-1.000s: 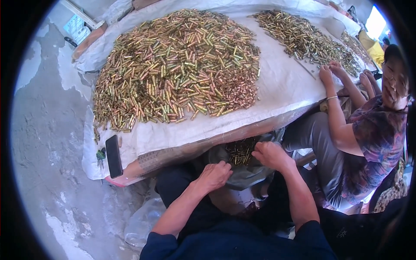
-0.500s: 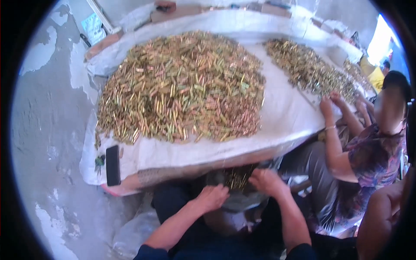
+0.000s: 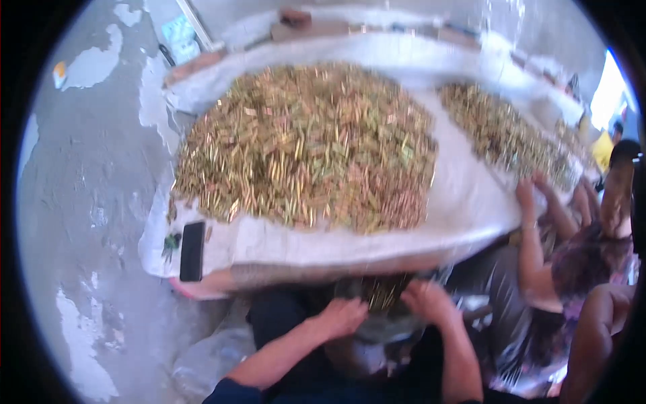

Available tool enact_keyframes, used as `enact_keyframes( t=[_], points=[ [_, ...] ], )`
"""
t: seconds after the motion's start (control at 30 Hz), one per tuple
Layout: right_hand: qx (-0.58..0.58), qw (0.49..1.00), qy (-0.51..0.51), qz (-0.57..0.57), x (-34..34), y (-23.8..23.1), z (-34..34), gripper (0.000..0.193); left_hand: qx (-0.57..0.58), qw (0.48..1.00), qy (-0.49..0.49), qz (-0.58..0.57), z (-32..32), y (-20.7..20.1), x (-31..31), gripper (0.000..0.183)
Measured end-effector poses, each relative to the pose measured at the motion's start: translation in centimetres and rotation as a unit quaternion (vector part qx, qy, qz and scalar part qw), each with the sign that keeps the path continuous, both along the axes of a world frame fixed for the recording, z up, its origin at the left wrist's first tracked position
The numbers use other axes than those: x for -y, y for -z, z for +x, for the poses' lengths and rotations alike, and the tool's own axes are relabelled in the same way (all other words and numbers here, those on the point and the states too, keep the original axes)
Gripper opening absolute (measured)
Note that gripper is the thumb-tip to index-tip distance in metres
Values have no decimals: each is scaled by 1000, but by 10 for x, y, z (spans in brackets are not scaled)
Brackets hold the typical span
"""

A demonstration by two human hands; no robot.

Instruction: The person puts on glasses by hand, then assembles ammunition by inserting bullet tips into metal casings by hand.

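Note:
Below the table edge, a dark container (image 3: 390, 328) holds small golden metal pieces (image 3: 382, 295). My left hand (image 3: 345, 316) is at its left rim, fingers curled together. Across from it, over the right side of the container, my right hand (image 3: 429, 301) has its fingers bent inward and closed. Anything pinched in either hand is too small or hidden to make out. Beyond them, a large heap of similar flat golden metal pieces (image 3: 309, 148) lies on a white sheet (image 3: 464, 195) covering the table.
A black phone (image 3: 192, 251) lies at the table's near left corner, with keys (image 3: 171, 244) beside it. A second heap (image 3: 505, 128) lies at the right, where a co-worker's hands (image 3: 528, 188) are at its edge. Another person's arm (image 3: 592, 330) shows at lower right. A clear plastic bag (image 3: 212, 360) sits lower left.
The whole view has shifted, so the table and heaps appear farther right. My hands stay at the container, both still curled. The co-worker's hands remain at the right heap.

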State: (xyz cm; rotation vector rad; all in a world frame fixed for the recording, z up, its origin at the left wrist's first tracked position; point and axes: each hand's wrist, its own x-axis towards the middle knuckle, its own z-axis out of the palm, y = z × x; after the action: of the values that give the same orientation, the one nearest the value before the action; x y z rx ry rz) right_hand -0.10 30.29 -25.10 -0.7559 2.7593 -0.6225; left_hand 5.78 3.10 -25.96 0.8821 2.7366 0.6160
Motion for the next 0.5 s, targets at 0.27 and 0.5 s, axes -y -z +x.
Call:
enact_keyframes(
  t=[0.27,0.5],
  points=[
    [50,998,32,16,19,-22,23,32,4,999,30,-13,31,38,3,18],
    [59,997,38,19,16,-28,0,33,-84,992,28,84,1,8,12,15]
  ],
)
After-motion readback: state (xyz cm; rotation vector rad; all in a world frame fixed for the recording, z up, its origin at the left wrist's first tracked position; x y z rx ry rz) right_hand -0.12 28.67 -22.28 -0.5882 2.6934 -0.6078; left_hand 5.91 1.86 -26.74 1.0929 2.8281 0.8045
